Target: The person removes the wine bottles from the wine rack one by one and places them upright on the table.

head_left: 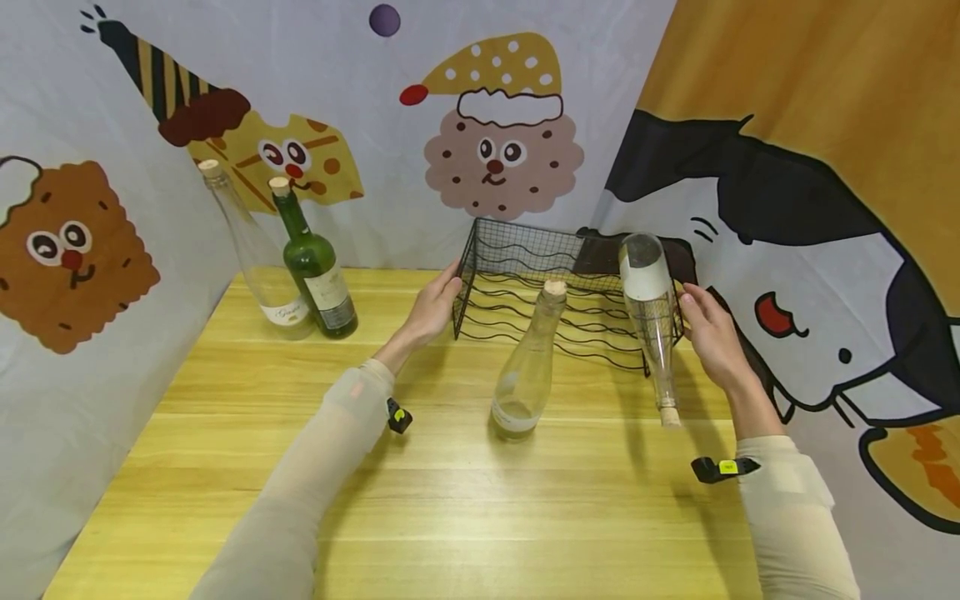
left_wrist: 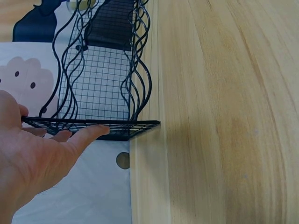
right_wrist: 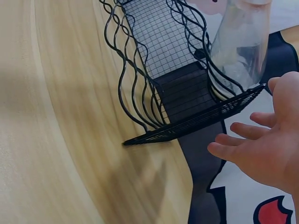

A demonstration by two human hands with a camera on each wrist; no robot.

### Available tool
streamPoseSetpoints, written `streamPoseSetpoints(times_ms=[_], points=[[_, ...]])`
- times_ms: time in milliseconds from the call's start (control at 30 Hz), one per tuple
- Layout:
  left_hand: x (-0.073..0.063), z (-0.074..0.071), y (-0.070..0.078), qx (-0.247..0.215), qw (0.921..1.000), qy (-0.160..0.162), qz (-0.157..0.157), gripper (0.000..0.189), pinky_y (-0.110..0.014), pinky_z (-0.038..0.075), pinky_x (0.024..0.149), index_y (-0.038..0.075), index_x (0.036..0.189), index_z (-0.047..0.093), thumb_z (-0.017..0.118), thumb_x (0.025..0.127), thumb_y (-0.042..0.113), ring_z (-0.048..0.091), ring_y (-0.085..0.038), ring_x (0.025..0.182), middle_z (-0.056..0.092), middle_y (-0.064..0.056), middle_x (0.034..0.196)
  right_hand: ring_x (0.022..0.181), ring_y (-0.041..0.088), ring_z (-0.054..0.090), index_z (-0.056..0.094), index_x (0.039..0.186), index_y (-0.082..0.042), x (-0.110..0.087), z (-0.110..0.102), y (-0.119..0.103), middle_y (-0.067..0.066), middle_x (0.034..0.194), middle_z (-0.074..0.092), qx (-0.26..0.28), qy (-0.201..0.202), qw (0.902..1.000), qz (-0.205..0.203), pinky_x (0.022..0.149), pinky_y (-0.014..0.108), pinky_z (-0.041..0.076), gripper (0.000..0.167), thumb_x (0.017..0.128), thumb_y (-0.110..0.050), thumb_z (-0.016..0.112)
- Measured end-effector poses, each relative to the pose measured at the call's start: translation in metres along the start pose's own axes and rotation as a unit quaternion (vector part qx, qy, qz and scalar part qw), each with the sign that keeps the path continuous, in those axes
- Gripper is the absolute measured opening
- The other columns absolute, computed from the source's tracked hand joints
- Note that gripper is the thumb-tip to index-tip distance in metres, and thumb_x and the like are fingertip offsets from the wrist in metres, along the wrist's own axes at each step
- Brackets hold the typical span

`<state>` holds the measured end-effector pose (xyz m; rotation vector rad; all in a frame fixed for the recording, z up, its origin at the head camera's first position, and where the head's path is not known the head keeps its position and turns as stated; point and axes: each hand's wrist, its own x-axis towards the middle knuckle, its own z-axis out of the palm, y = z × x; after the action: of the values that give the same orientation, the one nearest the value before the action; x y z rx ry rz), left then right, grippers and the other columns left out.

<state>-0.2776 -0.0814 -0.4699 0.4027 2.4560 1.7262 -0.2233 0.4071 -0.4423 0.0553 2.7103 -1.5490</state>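
Note:
A black wire wine rack (head_left: pixel 540 333) stands at the back of the table. My left hand (head_left: pixel 431 308) holds its left mesh panel, the thumb at the top edge and the fingers along the outer face. By the opposite panel, my right hand (right_wrist: pixel 266 135) has its fingers spread and extended, with the thumb near the top corner. A clear corked bottle (head_left: pixel 651 304) lies in the rack's right end, neck towards the front and sloping down. In front of the rack, another clear corked bottle (head_left: pixel 522 383) stands upright on the table.
At the back left stand a green corked wine bottle (head_left: pixel 322 275) and a tall clear corked bottle (head_left: pixel 285 312), side by side. Behind the wooden table (head_left: pixel 480 517) hangs a cloth (head_left: pixel 360 233) with cartoon prints.

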Motion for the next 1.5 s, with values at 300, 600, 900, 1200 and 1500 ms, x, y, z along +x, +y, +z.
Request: streamPoseSetpoints(times_ms=[300,600,900,1200,1500], points=[[-0.001,-0.001,0.000,-0.001,1.0000,0.002,-0.002,0.061,-0.053,0.017,0.149,0.026,0.183,0.018,0.028,0.125,0.043,0.022,-0.033,0.178,0.019,-0.003,0.192,0.177,0.048,0.008,0.012,0.183,-0.011,0.003,0.006,0.008,0.020,0.191,0.006,0.039,-0.003,0.9992,0.012,0.137,0.080,0.022,0.079,0.121,-0.058,0.029],[-0.001,0.001,0.000,0.001,1.0000,0.003,-0.003,0.062,-0.053,0.016,0.149,0.027,0.183,0.017,0.029,0.125,0.044,0.022,-0.032,0.178,0.018,-0.003,0.192,0.178,0.044,-0.002,0.006,0.183,-0.012,0.003,0.009,0.012,0.019,0.192,-0.002,0.070,-0.016,0.9971,0.024,0.138,0.081,0.015,0.078,0.122,-0.056,0.027],[0.000,0.001,-0.001,0.010,0.9999,0.008,-0.004,0.062,-0.052,0.015,0.149,0.026,0.183,0.018,0.029,0.125,0.045,0.020,-0.032,0.178,0.020,-0.005,0.191,0.178,0.043,-0.006,0.001,0.184,-0.015,-0.002,0.011,0.010,0.015,0.192,-0.008,0.065,-0.027,0.9969,0.035,0.137,0.083,0.014,0.082,0.120,-0.062,0.025],[-0.001,0.001,0.000,0.007,0.9999,0.007,-0.005,0.062,-0.053,0.015,0.149,0.027,0.183,0.018,0.029,0.125,0.045,0.019,-0.031,0.179,0.019,-0.003,0.191,0.178,0.042,-0.010,-0.001,0.184,-0.015,-0.002,0.012,0.010,0.015,0.192,-0.011,0.083,-0.032,0.9956,0.029,0.135,0.086,0.012,0.081,0.121,-0.059,0.026],[-0.002,-0.001,0.001,-0.004,0.9999,-0.002,-0.014,0.062,-0.054,0.015,0.149,0.029,0.183,0.016,0.028,0.125,0.046,0.018,-0.031,0.179,0.017,-0.002,0.192,0.177,0.045,-0.007,-0.001,0.184,-0.015,-0.002,0.013,0.012,0.016,0.192,-0.010,0.067,-0.030,0.9970,0.022,0.133,0.088,0.015,0.082,0.121,-0.061,0.025]])
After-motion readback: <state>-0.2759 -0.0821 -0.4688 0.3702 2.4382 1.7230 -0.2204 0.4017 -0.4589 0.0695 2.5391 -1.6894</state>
